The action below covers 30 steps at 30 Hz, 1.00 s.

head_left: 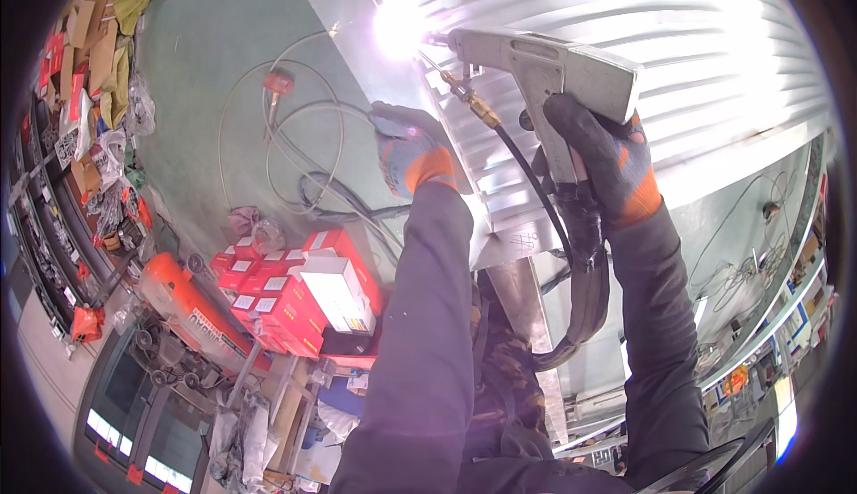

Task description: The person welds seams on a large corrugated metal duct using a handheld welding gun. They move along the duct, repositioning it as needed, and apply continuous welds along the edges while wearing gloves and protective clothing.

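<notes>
A grey welding gun (536, 57) points left, with my right hand (611, 150) wrapped round its handle. At its nozzle a glaring arc (399, 32) burns on the edge of a ribbed metal panel (571, 8). Below the nozzle, a thin wire runs out of a brass wire-feed fitting (473, 104) toward the glare. My left hand (412, 152), in a grey-and-orange glove, is curled at the panel's near left edge, its fingers partly in shadow. A thick black cable sleeve (589, 302) hangs from the gun's handle. The glare hides the weld spot.
A clamp with a red part (278, 82) and looped cable lies on the green floor (187, 57) at left. Red boxes (278, 311) and a white box (337, 293) are stacked beside my left forearm. An orange cylinder (183, 302) and cluttered shelving (58, 235) stand farther left.
</notes>
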Available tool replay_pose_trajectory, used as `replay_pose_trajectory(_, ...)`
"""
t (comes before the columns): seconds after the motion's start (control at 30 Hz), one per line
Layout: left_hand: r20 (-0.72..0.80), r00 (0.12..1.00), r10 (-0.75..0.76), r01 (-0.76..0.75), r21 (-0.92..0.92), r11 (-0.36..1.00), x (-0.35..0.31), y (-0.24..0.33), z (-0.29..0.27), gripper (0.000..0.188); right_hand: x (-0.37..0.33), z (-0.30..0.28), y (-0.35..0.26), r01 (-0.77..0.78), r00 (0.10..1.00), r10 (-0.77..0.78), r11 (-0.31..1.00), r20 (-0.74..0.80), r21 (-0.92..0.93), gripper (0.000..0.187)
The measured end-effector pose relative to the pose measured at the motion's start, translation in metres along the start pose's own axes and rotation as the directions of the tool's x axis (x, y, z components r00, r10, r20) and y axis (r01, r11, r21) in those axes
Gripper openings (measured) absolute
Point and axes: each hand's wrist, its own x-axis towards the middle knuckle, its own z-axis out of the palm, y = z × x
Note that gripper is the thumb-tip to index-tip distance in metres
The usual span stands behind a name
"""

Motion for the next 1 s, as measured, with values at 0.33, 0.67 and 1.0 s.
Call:
replay_pose_trajectory(0.33, -0.088, 0.996, -0.013, 0.019, 0.065, 0.998, 0.042, -0.023, 0.05, 0.016, -0.018, -0.003, 0.002, -0.081, 0.997, 0.082, 0.994, -0.011, 0.076, 0.025)
replay_pose_trajectory(0.67, -0.084, 0.996, 0.0, 0.005, 0.058, 0.998, 0.037, -0.015, 0.048, 0.018, -0.022, -0.005, 0.016, -0.005, 1.0, 0.007, 0.996, -0.022, 0.091, 0.03)
replay_pose_trajectory(1.0, -0.067, 0.998, 0.003, 0.0, 0.057, 0.998, 0.032, -0.013, 0.04, 0.02, -0.022, 0.001, 0.009, -0.056, 0.998, 0.057, 0.996, -0.022, 0.075, 0.035)
